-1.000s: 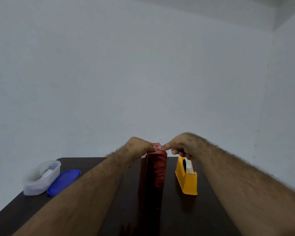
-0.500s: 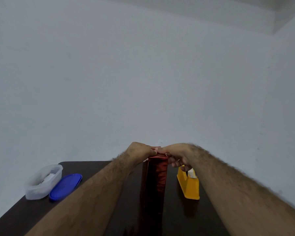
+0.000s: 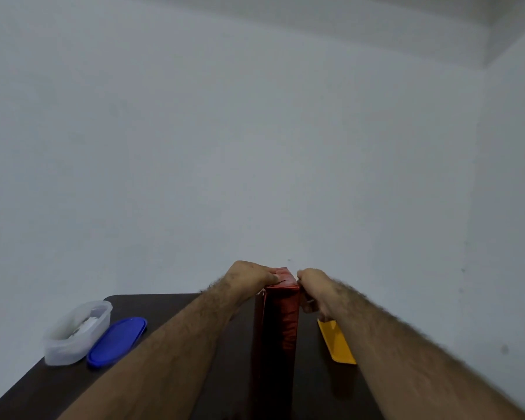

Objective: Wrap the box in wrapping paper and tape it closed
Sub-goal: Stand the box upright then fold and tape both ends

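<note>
A tall box wrapped in shiny red paper (image 3: 281, 316) stands upright on the dark table (image 3: 152, 304), straight ahead of me. My left hand (image 3: 249, 275) lies on the box's top from the left, its fingers pressing on the folded paper there. My right hand (image 3: 314, 286) is at the top right edge, with the thumb at the corner and the fingers curled against the right side. What those fingers hold, if anything, is hidden. A yellow tape dispenser (image 3: 335, 341) sits just right of the box, partly behind my right forearm.
A clear plastic container (image 3: 73, 334) with something white inside sits at the table's left edge, and its blue lid (image 3: 117, 341) lies beside it. A pale wall rises close behind the table's far edge.
My right hand has slid from the middle of the box's top to its right edge and down the side. My left hand has stayed on the top. The view has tilted slightly.
</note>
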The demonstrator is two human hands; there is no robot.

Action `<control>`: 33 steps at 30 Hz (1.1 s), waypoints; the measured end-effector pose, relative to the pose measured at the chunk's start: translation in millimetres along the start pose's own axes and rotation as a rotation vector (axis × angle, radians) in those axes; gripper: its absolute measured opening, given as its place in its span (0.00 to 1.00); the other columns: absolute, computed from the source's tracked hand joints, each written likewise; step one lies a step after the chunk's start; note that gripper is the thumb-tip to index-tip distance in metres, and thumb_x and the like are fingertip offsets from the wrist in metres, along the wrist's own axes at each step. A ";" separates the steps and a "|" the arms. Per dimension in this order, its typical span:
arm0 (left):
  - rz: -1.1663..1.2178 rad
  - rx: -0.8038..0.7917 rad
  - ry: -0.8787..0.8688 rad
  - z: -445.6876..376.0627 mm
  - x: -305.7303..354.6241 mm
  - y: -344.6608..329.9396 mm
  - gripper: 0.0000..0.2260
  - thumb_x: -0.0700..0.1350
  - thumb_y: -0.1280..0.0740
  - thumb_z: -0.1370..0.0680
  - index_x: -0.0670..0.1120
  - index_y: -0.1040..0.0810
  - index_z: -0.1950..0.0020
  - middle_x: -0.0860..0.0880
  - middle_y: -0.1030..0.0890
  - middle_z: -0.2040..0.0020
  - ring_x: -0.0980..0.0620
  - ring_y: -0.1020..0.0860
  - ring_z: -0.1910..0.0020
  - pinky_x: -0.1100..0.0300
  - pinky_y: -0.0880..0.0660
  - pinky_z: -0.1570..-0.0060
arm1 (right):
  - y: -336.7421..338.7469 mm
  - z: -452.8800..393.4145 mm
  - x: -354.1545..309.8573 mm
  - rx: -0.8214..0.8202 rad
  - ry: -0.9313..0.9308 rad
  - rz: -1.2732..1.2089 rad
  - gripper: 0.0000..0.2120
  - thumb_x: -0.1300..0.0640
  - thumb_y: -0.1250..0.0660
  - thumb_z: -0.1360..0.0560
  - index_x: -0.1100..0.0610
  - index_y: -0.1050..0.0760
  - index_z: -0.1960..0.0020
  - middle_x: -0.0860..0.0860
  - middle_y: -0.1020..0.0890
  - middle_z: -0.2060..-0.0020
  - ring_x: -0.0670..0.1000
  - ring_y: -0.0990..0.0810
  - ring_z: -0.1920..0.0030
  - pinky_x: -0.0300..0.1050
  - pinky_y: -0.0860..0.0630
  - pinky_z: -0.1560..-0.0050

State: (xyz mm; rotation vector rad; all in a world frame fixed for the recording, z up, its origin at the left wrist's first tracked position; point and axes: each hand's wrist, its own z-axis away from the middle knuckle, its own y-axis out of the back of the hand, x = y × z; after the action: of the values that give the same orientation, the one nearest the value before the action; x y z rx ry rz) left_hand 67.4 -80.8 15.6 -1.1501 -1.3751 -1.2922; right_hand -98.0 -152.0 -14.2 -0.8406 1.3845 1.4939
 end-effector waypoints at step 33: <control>0.100 0.021 -0.081 -15.4 -32.8 -10.0 0.31 0.46 0.27 0.22 0.55 0.31 0.19 0.49 0.21 0.29 0.48 0.21 0.40 0.44 0.27 0.47 | -26.2 18.1 14.8 0.104 0.340 -0.262 0.13 0.55 0.31 0.19 0.56 0.25 0.36 0.54 0.16 0.48 0.50 0.15 0.56 0.37 0.23 0.71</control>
State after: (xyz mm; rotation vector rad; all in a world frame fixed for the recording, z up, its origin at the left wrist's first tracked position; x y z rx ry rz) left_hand 63.2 -98.0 -17.6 -1.2528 -1.3691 -1.1688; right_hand -77.2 -132.7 -34.9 -1.1994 1.5135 1.1043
